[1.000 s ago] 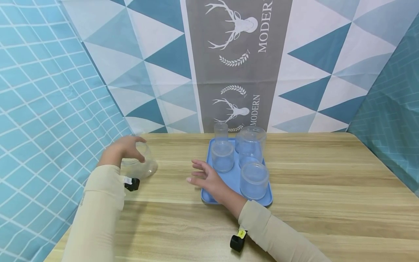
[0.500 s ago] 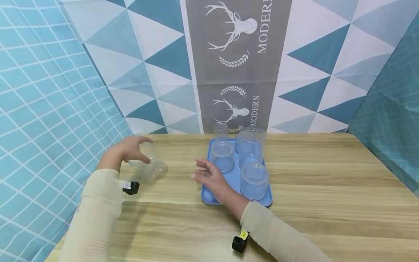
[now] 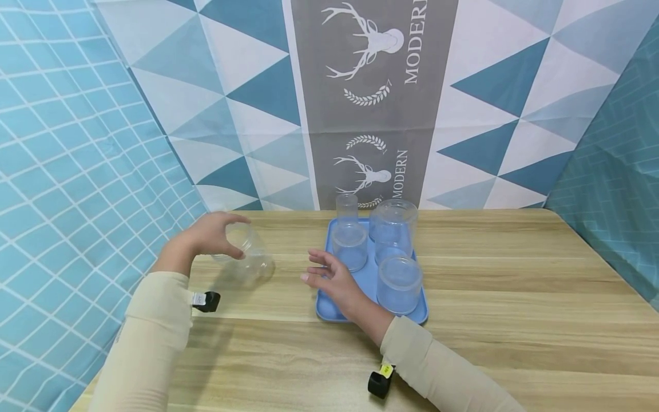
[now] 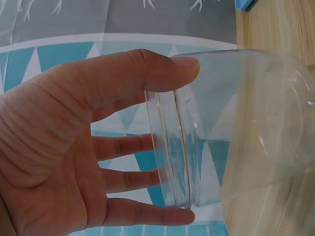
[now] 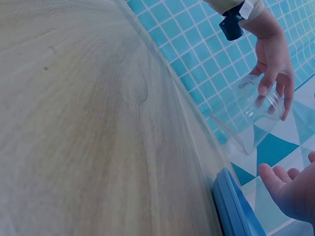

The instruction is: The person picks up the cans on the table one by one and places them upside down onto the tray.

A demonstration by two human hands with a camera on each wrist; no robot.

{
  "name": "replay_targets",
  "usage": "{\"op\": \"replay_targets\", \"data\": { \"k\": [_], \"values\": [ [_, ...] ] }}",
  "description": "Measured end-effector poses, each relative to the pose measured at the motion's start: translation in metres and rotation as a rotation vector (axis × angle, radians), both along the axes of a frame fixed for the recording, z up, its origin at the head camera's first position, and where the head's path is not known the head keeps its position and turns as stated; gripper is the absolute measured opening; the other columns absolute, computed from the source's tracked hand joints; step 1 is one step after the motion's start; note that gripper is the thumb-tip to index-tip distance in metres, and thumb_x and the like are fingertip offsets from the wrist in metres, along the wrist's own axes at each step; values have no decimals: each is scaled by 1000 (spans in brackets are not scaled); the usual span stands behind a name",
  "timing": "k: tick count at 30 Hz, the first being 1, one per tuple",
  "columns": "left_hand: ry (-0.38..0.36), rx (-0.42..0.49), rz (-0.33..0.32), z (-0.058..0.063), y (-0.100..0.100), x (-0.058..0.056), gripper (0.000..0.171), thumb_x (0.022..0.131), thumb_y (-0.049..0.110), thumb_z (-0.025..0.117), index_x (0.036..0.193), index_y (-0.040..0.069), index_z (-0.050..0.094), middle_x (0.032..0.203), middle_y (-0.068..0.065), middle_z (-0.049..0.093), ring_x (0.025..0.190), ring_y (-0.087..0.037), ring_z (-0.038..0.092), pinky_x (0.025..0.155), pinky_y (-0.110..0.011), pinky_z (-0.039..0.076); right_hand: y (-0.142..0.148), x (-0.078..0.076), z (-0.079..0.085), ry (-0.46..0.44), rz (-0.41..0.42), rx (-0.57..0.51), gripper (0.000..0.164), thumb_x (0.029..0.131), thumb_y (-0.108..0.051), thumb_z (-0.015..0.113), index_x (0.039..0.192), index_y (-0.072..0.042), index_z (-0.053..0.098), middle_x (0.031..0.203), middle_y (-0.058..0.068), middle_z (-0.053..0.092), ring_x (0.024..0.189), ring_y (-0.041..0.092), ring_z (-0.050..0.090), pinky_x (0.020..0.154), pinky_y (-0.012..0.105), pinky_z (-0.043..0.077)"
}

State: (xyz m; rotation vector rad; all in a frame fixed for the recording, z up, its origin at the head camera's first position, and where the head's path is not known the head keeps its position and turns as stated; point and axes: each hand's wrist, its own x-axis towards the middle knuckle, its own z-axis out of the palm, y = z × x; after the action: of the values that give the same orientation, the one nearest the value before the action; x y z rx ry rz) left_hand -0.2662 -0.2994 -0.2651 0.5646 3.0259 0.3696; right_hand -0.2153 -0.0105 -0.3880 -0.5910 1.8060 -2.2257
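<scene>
My left hand point(image 3: 212, 233) grips a clear wide-mouthed jar point(image 3: 257, 262) round its neck, thumb on one side and fingers on the other. In the left wrist view the jar point(image 4: 216, 132) lies tilted, its ridged neck within the fingers and its base pointing away over the wood. The right wrist view shows the jar held above the table. My right hand point(image 3: 334, 286) is over the left edge of a blue tray point(image 3: 364, 281), fingers loosely bent and holding nothing.
Several clear containers stand on the tray: a low jar point(image 3: 400, 285) at front right, another jar point(image 3: 350, 250) at left, a narrow tube-like one point(image 3: 347, 208) behind it and a taller one point(image 3: 395, 220) at back right. A patterned cloth point(image 3: 247, 114) rises behind the wooden table point(image 3: 515, 297).
My left hand has carried the jar rightward, a little nearer the tray. My right hand has shifted slightly to the right and stays over the tray's edge.
</scene>
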Motion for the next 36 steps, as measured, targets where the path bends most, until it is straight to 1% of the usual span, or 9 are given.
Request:
{"op": "replay_targets", "data": {
  "k": [5, 11, 14, 18, 21, 27, 30, 33, 36],
  "values": [
    [64, 19, -46, -1, 5, 3, 80, 68, 26, 87, 138, 7, 53, 139, -23, 50, 128, -46, 42, 100, -63, 39, 1, 0, -1, 2, 11, 5, 63, 90, -15, 67, 146, -6, 40, 145, 15, 40, 133, 41, 39, 103, 41, 45],
    [151, 65, -85, -7, 7, 5, 81, 65, 28, 89, 136, 9, 55, 133, -22, 54, 121, -42, 47, 97, -61, 41, 2, 0, -1, -3, 7, 13, 63, 90, -13, 66, 147, -7, 40, 145, 16, 39, 132, 41, 39, 102, 40, 45],
    [168, 92, -88, -10, 9, 7, 81, 65, 27, 88, 136, 10, 54, 132, -22, 53, 120, -41, 46, 97, -61, 41, 3, 0, 0, 0, 6, 15, 62, 91, -12, 66, 147, -7, 40, 145, 16, 39, 132, 41, 40, 102, 41, 46],
    [177, 119, -85, -14, 13, 10, 80, 65, 26, 88, 137, 12, 54, 137, -21, 49, 125, -41, 43, 99, -62, 40, 4, 1, -1, -4, 6, 22, 62, 90, -12, 66, 147, -8, 41, 145, 15, 40, 132, 41, 40, 102, 40, 46],
    [196, 129, -97, -15, 16, 13, 79, 66, 28, 88, 136, 12, 55, 138, -20, 48, 127, -41, 41, 99, -63, 40, 4, 2, -1, -6, 5, 21, 62, 90, -12, 67, 146, -7, 41, 145, 15, 40, 132, 41, 40, 100, 40, 47],
    [242, 140, -137, -16, 22, 19, 77, 67, 30, 88, 135, 13, 57, 137, -18, 50, 125, -39, 43, 95, -63, 42, 3, 6, 0, -72, 43, -69, 66, 88, -10, 66, 147, -4, 37, 148, 19, 36, 132, 44, 38, 93, 49, 52],
    [259, 150, -151, -15, 24, 23, 76, 66, 30, 88, 134, 14, 57, 136, -17, 51, 121, -38, 47, 92, -61, 44, 3, 8, 2, -107, 55, -115, 69, 87, -10, 66, 148, -5, 36, 149, 19, 33, 132, 45, 38, 91, 49, 53],
    [269, 158, -166, -14, 27, 26, 76, 66, 29, 88, 134, 16, 57, 135, -16, 51, 115, -35, 51, 89, -58, 47, 3, 10, 5, -125, 50, -158, 70, 87, -11, 66, 149, -5, 34, 150, 19, 30, 132, 47, 37, 90, 50, 53],
    [284, 164, -189, -13, 30, 28, 76, 66, 30, 88, 134, 17, 57, 134, -14, 53, 110, -33, 54, 87, -56, 48, 4, 11, 7, -144, 30, -198, 69, 87, -11, 65, 148, -5, 33, 150, 17, 30, 133, 47, 35, 91, 53, 52]
  ]
}}
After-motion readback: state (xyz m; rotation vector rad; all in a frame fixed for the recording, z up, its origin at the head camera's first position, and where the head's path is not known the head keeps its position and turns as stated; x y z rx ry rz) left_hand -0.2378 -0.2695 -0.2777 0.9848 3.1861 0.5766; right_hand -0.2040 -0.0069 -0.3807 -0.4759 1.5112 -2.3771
